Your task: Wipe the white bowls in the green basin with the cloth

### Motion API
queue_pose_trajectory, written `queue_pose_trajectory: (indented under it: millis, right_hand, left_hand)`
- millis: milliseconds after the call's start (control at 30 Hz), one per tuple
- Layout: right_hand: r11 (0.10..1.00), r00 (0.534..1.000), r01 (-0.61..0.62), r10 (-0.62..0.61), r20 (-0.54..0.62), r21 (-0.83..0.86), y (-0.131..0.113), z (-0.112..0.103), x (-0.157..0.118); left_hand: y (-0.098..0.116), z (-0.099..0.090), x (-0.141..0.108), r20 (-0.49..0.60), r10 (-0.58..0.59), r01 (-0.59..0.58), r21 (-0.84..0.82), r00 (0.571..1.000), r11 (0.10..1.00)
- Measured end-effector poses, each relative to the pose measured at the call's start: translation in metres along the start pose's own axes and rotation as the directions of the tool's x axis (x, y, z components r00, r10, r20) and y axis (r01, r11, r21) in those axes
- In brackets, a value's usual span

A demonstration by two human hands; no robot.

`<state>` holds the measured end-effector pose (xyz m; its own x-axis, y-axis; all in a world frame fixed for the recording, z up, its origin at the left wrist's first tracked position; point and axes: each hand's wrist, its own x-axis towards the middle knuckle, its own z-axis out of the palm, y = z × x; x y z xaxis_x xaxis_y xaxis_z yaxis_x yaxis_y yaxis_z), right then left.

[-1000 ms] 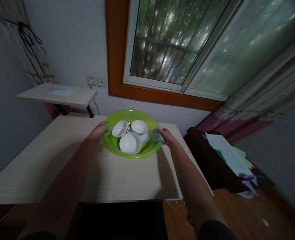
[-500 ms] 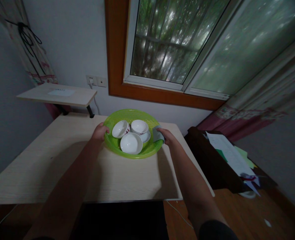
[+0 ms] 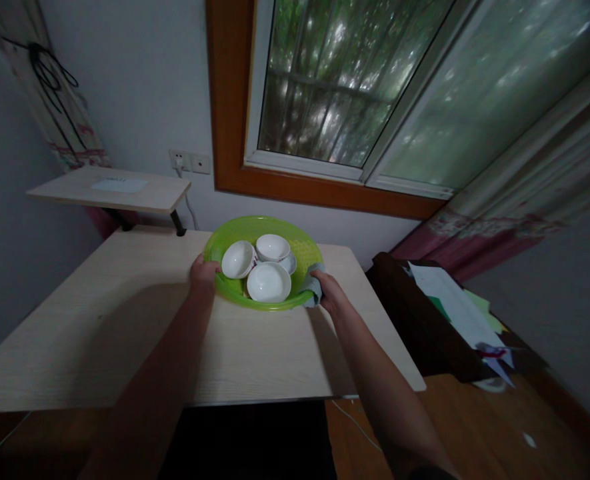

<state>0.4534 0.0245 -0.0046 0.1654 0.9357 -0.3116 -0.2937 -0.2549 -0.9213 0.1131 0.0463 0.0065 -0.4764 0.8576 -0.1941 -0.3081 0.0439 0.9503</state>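
A green plastic basin point(image 3: 305, 250) with a shiny rim is between my hands over the table. Inside it lie three white bowls: a left bowl point(image 3: 237, 260), a back bowl point(image 3: 273, 247) and a front bowl point(image 3: 269, 283). Part of a white dish point(image 3: 289, 263) shows beside the back bowl. My left hand point(image 3: 205, 272) is closed on the basin's left rim, thumb over the edge. At the right front rim, my right hand point(image 3: 329, 288) pinches a grey-blue cloth point(image 3: 311, 285) against the basin. Whether the basin's bottom touches the table cannot be seen.
The pale wooden table point(image 3: 275, 360) has a small raised shelf point(image 3: 109, 190) with a paper label at back left. Behind stand the wall socket point(image 3: 179, 160) and the window point(image 3: 325, 113). A dark brown cabinet point(image 3: 415, 320) with papers is off the table's right side.
My right hand and the cloth have shifted along the rim, nearer to me and slightly left. My left hand has also come slightly nearer. The front bowl has shifted right within the basin.
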Motion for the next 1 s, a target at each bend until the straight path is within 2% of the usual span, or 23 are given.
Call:
queue_pose_trajectory:
  millis: [133,333,467,633,800,1000]
  right_hand:
    - [0.999,0.998,-0.046,0.046,-0.036,0.008,-0.011,-0.001,0.009]
    - [0.991,0.992,-0.124,0.123,-0.033,-0.054,-0.042,-0.003,0.036]
    - [0.985,0.989,-0.146,0.144,-0.024,-0.092,-0.052,-0.001,0.046]
    - [0.989,0.992,-0.127,0.126,-0.014,-0.078,-0.043,0.0,0.045]
    - [0.998,0.998,-0.062,0.062,-0.019,-0.025,-0.024,-0.002,0.029]
    - [0.998,1.0,0.001,0.001,-0.019,0.06,-0.005,0.004,0.003]
  left_hand:
    - [0.003,-0.003,0.003,0.044,-0.025,0.024,0.028,0.999,0.999]
    - [0.013,-0.008,0.015,0.148,-0.071,0.056,0.103,0.987,0.993]
    - [0.016,-0.005,0.013,0.106,-0.056,0.047,0.084,0.993,0.995]
    - [0.009,-0.001,-0.001,-0.009,-0.041,0.041,0.018,0.999,0.999]
    - [0.0,0.001,-0.019,-0.047,0.019,-0.022,-0.076,0.999,0.997]
    - [-0.008,0.002,-0.033,-0.16,0.062,-0.066,-0.023,0.985,0.998]
